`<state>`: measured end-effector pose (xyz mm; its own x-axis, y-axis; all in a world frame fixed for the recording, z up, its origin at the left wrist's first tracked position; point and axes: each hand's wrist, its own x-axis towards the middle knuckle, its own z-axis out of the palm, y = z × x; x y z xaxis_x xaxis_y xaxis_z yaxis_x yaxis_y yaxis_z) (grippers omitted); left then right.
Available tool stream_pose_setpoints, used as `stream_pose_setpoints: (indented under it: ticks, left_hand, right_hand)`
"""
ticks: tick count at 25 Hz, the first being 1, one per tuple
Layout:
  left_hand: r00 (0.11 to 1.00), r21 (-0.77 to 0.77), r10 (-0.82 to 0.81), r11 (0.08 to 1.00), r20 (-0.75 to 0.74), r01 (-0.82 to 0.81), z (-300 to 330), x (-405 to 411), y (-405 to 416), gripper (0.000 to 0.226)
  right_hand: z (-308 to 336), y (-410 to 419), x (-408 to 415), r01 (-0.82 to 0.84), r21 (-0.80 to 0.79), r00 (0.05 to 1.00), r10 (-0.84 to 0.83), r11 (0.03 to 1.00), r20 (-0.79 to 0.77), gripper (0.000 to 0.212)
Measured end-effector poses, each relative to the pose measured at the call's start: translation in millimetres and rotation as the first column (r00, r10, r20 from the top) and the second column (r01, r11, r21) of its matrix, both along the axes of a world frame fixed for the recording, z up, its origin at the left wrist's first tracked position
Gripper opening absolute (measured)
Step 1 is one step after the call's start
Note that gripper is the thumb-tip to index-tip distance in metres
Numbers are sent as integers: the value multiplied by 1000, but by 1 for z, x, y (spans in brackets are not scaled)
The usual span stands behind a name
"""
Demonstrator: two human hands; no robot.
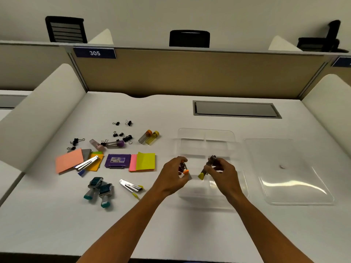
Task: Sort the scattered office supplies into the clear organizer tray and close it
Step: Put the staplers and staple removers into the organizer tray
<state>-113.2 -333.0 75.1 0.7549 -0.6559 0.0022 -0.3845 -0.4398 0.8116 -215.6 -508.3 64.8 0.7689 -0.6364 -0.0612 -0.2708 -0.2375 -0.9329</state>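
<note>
The clear organizer tray [206, 135] lies open on the white desk, its compartments showing through. Its clear lid [290, 177] lies flat to the right of it. My left hand [174, 177] grips a small orange-tipped item [185, 171] over the tray's near left part. My right hand [222, 172] holds a small yellow-tipped metal item [201, 175] over the tray's near middle. Left of the tray lie black binder clips [127, 138], capped tubes [149, 137], sticky notes [145, 161], a purple box [117, 161], staplers [131, 186] and teal stamps [99, 188].
A grey cable hatch [235, 109] is set into the desk behind the tray. White side dividers [38, 111] flank the desk, and a tan partition [190, 73] closes the back. An orange and pink paper pile with a metal stapler [86, 163] lies at far left.
</note>
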Motion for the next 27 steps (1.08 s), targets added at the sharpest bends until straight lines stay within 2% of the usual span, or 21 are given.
stream_pose_setpoints:
  ticks: [3, 6, 8, 13, 16, 18, 27]
  left_hand:
    - [996, 168, -83, 983, 25, 78, -4, -2, -3, 42]
    - [991, 258, -128, 957, -26, 130, -11, -6, -7, 43]
    - [987, 344, -163, 927, 17, 147, -15, -7, -11, 40]
    - [951, 577, -267, 806, 153, 133, -17, 1, -22, 38]
    - [849, 732, -445, 673, 283, 109, -19, 3, -26, 42]
    - [816, 741, -484, 663, 315, 106, -21, 2, -29, 36]
    - [849, 648, -493, 713, 190, 269, -25, -2, -26, 32]
  right_hand:
    - [-1, -7, -3, 5, 28, 1000, -6, 1000, 12, 22]
    - [-3, -11, -4, 12, 28, 1000, -12, 1000, 6, 26]
    - [-3, -11, -4, 9, 27, 1000, -8, 1000, -5, 27]
    - [-4, -16, -1, -62, 22, 998, 62, 998, -31, 22]
    - [-3, -18, 0, -77, -9, 996, 77, 997, -53, 22]
    - [-2, -20, 0, -67, -15, 997, 67, 998, -38, 24]
    - [-10, -12, -3, -144, -39, 987, 140, 989, -84, 27]
